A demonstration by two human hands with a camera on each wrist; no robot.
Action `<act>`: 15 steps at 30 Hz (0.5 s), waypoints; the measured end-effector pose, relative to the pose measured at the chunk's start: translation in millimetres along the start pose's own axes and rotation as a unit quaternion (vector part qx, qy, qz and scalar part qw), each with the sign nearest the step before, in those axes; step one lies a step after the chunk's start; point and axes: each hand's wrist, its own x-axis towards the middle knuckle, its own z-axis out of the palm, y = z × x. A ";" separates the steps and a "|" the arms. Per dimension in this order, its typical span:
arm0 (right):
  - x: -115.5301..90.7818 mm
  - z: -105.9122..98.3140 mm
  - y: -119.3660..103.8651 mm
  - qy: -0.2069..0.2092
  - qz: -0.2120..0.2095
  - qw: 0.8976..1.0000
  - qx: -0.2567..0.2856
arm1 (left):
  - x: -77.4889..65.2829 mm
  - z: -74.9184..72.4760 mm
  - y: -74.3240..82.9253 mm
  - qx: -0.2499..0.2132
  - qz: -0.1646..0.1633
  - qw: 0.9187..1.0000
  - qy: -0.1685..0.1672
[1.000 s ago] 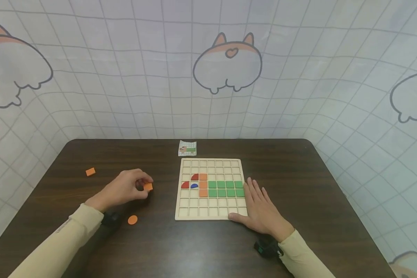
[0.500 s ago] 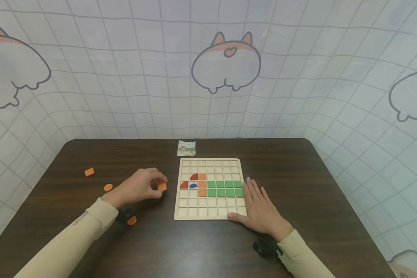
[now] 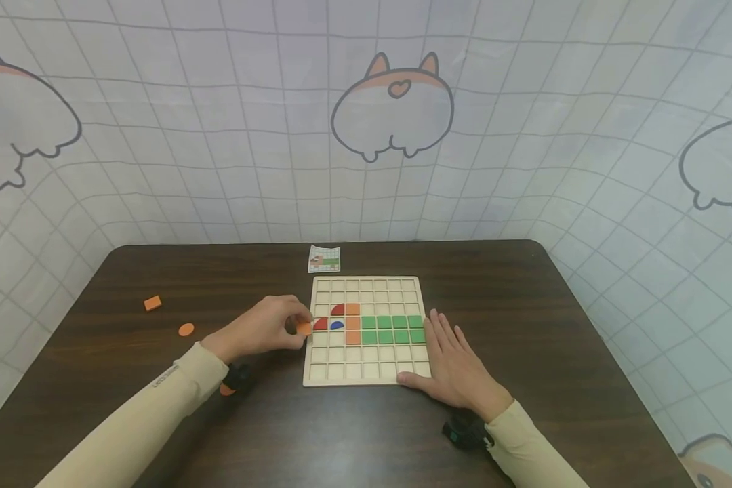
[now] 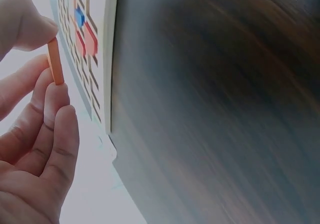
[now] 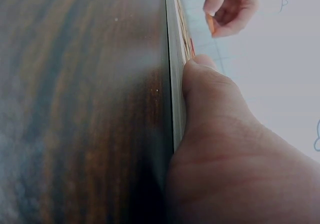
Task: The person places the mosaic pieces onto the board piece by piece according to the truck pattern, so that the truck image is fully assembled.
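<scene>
Between thumb and fingers my left hand (image 3: 267,328) pinches an orange square tile (image 3: 303,328), held at the left edge of the wooden grid board (image 3: 328,373). The left wrist view shows the tile (image 4: 56,61) edge-on, clear of the board. My right hand (image 3: 460,369) lies flat with straight fingers along the board's right edge, its thumb at the lower right corner. Set in the board are two red quarter-round tiles (image 3: 338,310), a blue half-round tile (image 3: 337,325), a column of orange tiles (image 3: 353,322) and two rows of green tiles (image 3: 392,329).
On the dark table (image 3: 366,434), an orange rectangular block (image 3: 152,303) and an orange round tile (image 3: 186,329) lie to the left. Another orange round piece (image 3: 226,390) is partly hidden by the left wrist. A small printed pattern card (image 3: 324,259) lies behind the board.
My left hand has moved right with the orange tile, from the open table to the board's left edge. The right hand has stayed in place.
</scene>
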 end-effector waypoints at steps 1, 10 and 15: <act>-0.1 -0.3 -0.2 -0.001 0.000 1.000 0.001 | 1.7 0.9 1.4 0.000 0.003 1.000 -0.002; -0.3 -0.8 -0.3 0.000 -0.004 1.000 -0.003 | 13.8 9.2 12.0 0.008 0.034 0.999 -0.010; -0.5 -0.2 0.0 0.001 -0.005 1.000 0.001 | 21.1 15.2 16.2 -0.004 0.048 0.999 -0.011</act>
